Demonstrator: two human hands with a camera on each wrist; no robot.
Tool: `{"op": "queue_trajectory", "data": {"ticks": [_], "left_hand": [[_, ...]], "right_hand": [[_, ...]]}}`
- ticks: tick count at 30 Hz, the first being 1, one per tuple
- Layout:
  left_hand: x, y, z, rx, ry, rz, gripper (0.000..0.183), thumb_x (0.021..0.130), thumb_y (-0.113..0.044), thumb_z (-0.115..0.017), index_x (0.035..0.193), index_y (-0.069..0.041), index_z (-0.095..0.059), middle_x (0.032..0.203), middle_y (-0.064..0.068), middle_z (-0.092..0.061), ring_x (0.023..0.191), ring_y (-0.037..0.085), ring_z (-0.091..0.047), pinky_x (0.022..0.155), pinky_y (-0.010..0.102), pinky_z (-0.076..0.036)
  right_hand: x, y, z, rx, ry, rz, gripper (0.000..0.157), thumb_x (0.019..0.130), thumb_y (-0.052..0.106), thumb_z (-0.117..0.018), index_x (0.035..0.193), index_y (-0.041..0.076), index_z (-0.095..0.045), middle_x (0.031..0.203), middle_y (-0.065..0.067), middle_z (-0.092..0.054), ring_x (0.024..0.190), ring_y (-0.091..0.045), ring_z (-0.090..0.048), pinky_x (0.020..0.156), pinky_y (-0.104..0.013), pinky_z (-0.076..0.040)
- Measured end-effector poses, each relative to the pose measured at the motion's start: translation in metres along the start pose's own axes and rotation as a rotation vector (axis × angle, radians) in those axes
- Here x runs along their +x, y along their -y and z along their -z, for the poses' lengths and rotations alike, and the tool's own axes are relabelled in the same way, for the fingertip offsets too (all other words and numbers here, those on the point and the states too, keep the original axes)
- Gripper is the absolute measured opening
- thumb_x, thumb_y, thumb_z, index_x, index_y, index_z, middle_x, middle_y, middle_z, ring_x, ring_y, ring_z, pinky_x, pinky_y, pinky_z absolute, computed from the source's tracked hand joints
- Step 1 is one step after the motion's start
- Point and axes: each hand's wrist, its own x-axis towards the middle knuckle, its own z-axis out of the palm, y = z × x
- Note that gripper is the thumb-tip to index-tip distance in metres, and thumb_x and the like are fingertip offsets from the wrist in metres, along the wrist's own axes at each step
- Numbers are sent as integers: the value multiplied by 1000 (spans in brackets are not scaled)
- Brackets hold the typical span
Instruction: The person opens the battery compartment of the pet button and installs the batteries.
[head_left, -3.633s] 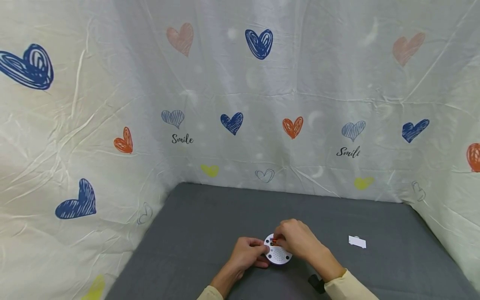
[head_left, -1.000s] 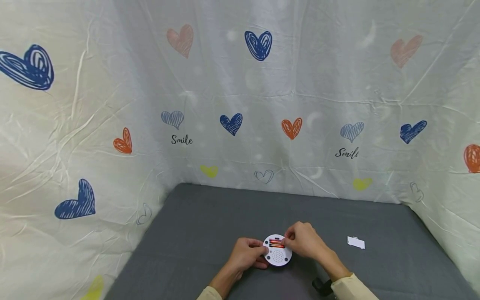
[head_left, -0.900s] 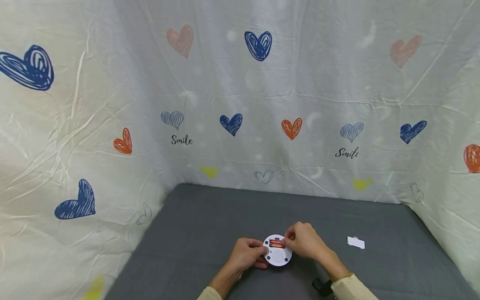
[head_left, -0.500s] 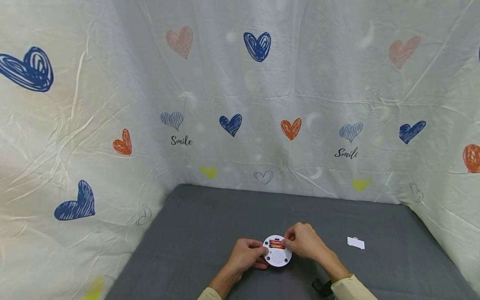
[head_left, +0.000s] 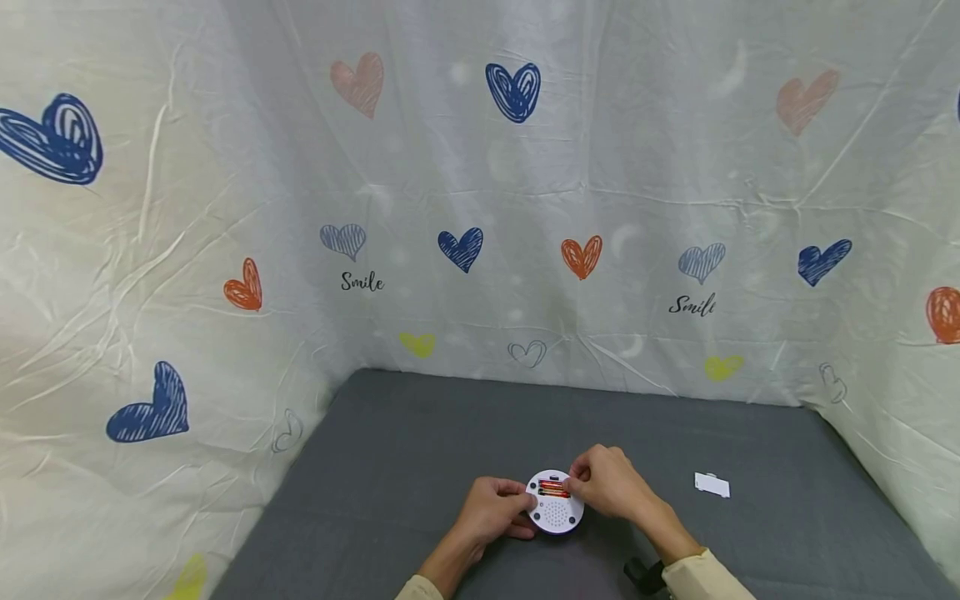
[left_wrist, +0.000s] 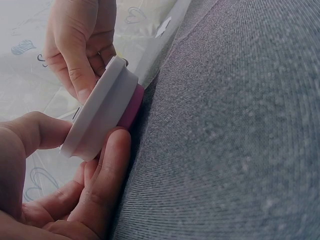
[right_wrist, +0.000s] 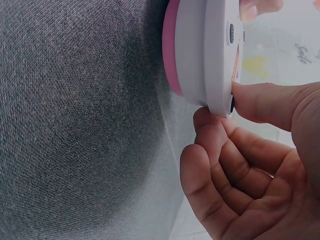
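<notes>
A round white device (head_left: pixel 556 510) with a pink underside (left_wrist: pixel 131 107) lies on the grey table (head_left: pixel 420 450), back face up. Two red batteries (head_left: pixel 553 488) show in its open bay. My left hand (head_left: pixel 527 503) grips its left rim, thumb (left_wrist: pixel 35 136) on top and fingers (left_wrist: pixel 109 172) underneath. My right hand (head_left: pixel 573 485) pinches the right rim beside the batteries, with the thumb (right_wrist: pixel 267 102) on the upper face and a finger (right_wrist: pixel 212 125) at the edge. The device (right_wrist: pixel 200 50) is tilted slightly off the cloth.
A small white battery cover (head_left: pixel 712 485) lies on the table to the right of my hands. White sheets printed with hearts (head_left: pixel 465 247) wall in the table at the back and both sides. A black wrist strap (head_left: pixel 642 575) sits at my right sleeve.
Earlier my right hand covered the battery bay. It has since drawn back to the right rim, leaving both batteries in sight. Over the last second nothing has visibly moved.
</notes>
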Motion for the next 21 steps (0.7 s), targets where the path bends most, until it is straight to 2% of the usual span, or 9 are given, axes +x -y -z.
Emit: {"op": "queue_trajectory", "data": {"ticks": [12,21], "left_hand": [[-2,-2,1,-15,7,-2,30,83,-6,-73,108,9,-66,87,14,-73,68,25,-74,60,38,-65],[-2,-3,1,-14,6,1,29,83,-6,-73,108,8,-67,87,14,-73,68,26,-74,60,38,-65]], "right_hand": [[0,-1,0,2,16,8,12,83,19,-75,72,21,-70,57,15,-57,51,-5,-49,43,-20,-38],[0,-2,1,9,-4,6,10,82,20,-78,73,22,-73,61,16,-62,56,-3,-54,48,-20,-44]]}}
